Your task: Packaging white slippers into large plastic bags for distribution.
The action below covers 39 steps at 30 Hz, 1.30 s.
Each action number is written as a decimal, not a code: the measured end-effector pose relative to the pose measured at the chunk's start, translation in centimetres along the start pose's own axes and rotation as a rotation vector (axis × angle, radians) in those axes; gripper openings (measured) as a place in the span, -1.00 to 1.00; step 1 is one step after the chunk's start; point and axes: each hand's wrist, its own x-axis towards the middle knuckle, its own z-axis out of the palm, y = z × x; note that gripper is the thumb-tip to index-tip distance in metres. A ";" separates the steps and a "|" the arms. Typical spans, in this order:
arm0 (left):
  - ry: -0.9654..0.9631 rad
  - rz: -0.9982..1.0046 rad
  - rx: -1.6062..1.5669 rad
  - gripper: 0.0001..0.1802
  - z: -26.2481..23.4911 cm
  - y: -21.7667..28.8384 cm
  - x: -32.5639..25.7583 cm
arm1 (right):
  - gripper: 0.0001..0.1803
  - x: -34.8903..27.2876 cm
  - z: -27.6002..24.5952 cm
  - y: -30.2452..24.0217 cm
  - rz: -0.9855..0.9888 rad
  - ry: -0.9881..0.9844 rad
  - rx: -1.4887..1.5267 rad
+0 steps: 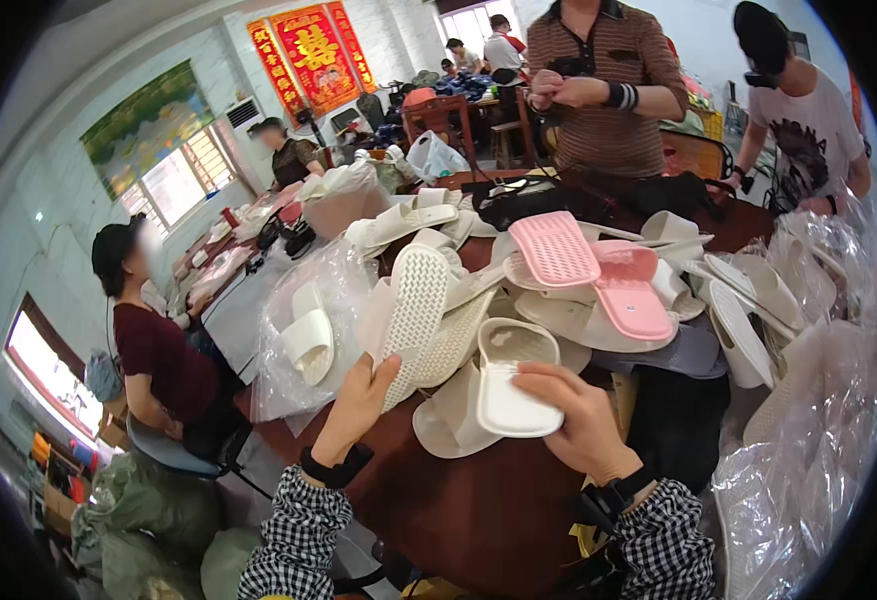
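My left hand is closed around the lower end of an off-white slipper, tilted up with its textured sole toward me. Behind it leans another off-white sole; whether my fingers also touch that one is hidden. My right hand grips the near end of a white slide slipper from the right, thumb and fingers at its edge. Under that slide, partly covered, lies another off-white slipper. Just beyond both hands, pink slippers rest on the heap of pale ones.
A brown table carries the slipper heap. Clear plastic bags lie at left and right. One person stands across the table, another at the far right. Someone sits at left. Green sacks fill the lower left floor.
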 end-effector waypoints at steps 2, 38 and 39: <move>0.017 0.107 -0.170 -0.47 -0.8 -1.4 -1.3 | -0.57 0.6 0.0 -1.2 0.024 0.156 0.139; -0.418 0.762 -0.176 -0.36 6.7 1.7 -13.1 | 0.14 -5.5 0.7 -8.3 0.607 -0.122 0.923; -0.417 0.777 -0.173 -0.43 6.8 1.9 -13.1 | 0.29 -5.1 0.6 -9.4 0.617 -0.120 0.849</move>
